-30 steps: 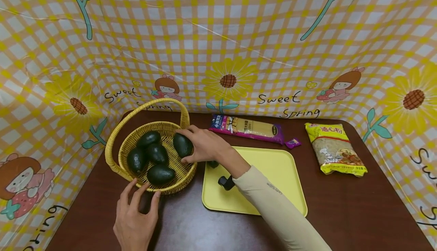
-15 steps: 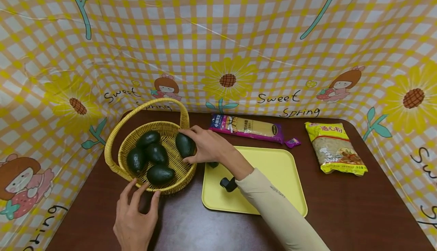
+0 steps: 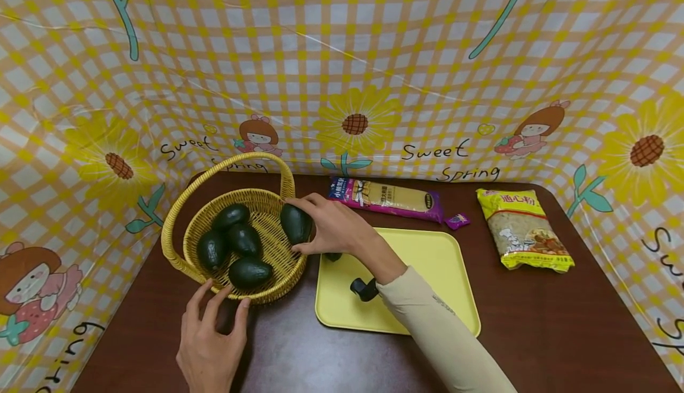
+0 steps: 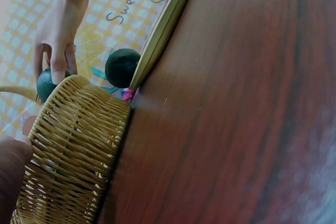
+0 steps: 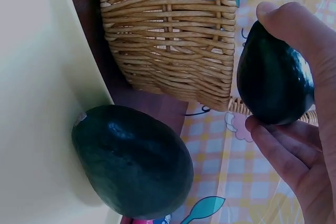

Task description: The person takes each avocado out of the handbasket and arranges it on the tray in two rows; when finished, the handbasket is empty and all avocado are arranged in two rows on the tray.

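Note:
My right hand (image 3: 333, 227) grips a dark green avocado (image 3: 295, 224) between thumb and fingers, at the right inner side of the yellow wicker basket (image 3: 291, 280). In the right wrist view this avocado (image 5: 275, 77) shows above the basket's rim. My left hand (image 3: 211, 336) has its fingers spread, fingertips at the basket's near rim; part of that hand (image 4: 11, 169) shows beside the wicker in the left wrist view. Several more avocados (image 3: 250, 272) lie in the basket. Another avocado (image 5: 134, 161) sits on the yellow tray (image 3: 427, 280), mostly hidden by my right hand in the head view.
Behind the tray lies a purple pack of noodles (image 3: 390, 199), with a small purple packet (image 3: 457, 221) at its right end. A yellow bag of pasta (image 3: 526, 230) lies at the right. The basket's tall handle (image 3: 214, 170) arches over its left and back. Patterned cloth (image 3: 342, 37) surrounds the table.
My right hand has moved slightly right with the avocado, toward the basket's right rim. The left hand stays at the near rim.

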{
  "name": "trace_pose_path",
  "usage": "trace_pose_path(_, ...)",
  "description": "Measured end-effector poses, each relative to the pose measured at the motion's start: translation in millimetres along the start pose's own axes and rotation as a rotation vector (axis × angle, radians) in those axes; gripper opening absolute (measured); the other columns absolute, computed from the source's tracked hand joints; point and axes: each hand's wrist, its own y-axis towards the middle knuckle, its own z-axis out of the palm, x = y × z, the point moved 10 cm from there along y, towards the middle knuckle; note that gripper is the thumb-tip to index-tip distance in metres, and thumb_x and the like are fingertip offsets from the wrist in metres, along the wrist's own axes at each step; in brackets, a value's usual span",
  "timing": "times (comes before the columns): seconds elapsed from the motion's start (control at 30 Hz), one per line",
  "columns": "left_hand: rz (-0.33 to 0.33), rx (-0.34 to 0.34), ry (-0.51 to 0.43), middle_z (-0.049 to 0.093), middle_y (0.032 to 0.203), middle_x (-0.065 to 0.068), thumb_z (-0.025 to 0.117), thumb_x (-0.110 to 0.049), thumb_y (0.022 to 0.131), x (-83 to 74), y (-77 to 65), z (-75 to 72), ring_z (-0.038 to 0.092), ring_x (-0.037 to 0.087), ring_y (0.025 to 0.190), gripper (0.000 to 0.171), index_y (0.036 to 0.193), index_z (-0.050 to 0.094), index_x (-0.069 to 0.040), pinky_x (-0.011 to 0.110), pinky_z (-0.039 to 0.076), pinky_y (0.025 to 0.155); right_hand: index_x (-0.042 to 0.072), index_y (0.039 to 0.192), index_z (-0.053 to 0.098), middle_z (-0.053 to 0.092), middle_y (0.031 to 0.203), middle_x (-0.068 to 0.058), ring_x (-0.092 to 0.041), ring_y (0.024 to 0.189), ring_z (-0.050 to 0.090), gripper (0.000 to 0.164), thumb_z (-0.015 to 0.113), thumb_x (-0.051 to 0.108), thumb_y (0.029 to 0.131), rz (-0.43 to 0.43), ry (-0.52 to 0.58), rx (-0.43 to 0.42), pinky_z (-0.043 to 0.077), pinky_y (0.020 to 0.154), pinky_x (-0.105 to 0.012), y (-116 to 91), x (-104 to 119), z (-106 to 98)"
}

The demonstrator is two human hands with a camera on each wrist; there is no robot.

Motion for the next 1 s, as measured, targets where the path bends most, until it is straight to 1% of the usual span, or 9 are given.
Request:
trace_pose_path(0.13,0.002,0.001,0.001,0.068,0.138,0.015,0.094,-0.029,0.085,-1.0,0.0,0.6,0.068,0.041,0.095,0.038,0.116,0.082,-0.011,0.060,0.054,0.054,0.018,0.162,0.051,0.060,0.146,-0.017,-0.029,0.103,0.075,0.095,0.092,0.052,0.083,0.021,0.026,-0.005,0.062,0.084,-0.044,-4,-3,-4)
trace_pose_path(0.27,-0.003,0.003,0.003,0.068,0.138,0.014,0.094,-0.029,0.086,-1.2,0.2,0.9,0.068,0.041,0.096,0.037,0.116,0.082,-0.011,0.059,0.053,0.053,0.019,0.162,0.050,0.060,0.146,-0.017,-0.030,0.103,0.075,0.095,0.091,0.051,0.083,0.032,0.041,-0.019,0.062,0.084,-0.044,-9,-5,-9)
trace_pose_path(0.47,-0.010,0.004,0.002,0.068,0.139,0.013,0.094,-0.030,0.086,-1.4,-0.4,0.3,0.068,0.040,0.097,0.037,0.116,0.082,-0.012,0.056,0.051,0.050,0.018,0.163,0.049,0.060,0.146,-0.018,-0.031,0.105,0.074,0.097,0.091,0.051,0.083,0.047,0.034,-0.042,0.062,0.085,-0.044,-18,-10,-16)
trace_pose_path(0.63,-0.014,0.009,0.008,0.068,0.140,0.013,0.094,-0.030,0.086,-1.2,-0.8,0.7,0.068,0.041,0.099,0.037,0.116,0.082,-0.012,0.059,0.053,0.052,0.019,0.164,0.048,0.061,0.145,-0.018,-0.029,0.109,0.072,0.097,0.091,0.052,0.083,0.066,0.014,-0.062,0.061,0.087,-0.045,-28,-18,-21)
trace_pose_path(0.73,-0.018,0.012,0.008,0.067,0.140,0.013,0.094,-0.030,0.086,-0.8,-0.9,1.2,0.068,0.042,0.099,0.037,0.116,0.082,-0.011,0.060,0.053,0.053,0.019,0.164,0.048,0.061,0.145,-0.019,-0.030,0.106,0.073,0.097,0.091,0.052,0.083,0.090,0.009,-0.065,0.061,0.086,-0.047,-35,-23,-22)
trace_pose_path(0.9,-0.027,0.014,0.010,0.067,0.139,0.013,0.094,-0.030,0.086,-0.1,-1.2,1.2,0.068,0.042,0.099,0.037,0.116,0.082,-0.011,0.060,0.053,0.052,0.017,0.162,0.051,0.063,0.141,-0.021,-0.031,0.098,0.074,0.097,0.092,0.053,0.082,0.106,-0.008,-0.072,0.060,0.085,-0.047,-44,-30,-25)
trace_pose_path(1.0,-0.029,0.010,0.012,0.068,0.139,0.013,0.094,-0.030,0.086,-0.3,-1.2,0.4,0.068,0.041,0.098,0.037,0.116,0.082,-0.012,0.058,0.053,0.052,0.016,0.161,0.052,0.063,0.141,-0.021,-0.032,0.101,0.073,0.098,0.093,0.052,0.081,0.119,-0.003,-0.078,0.060,0.084,-0.047,-49,-35,-26)
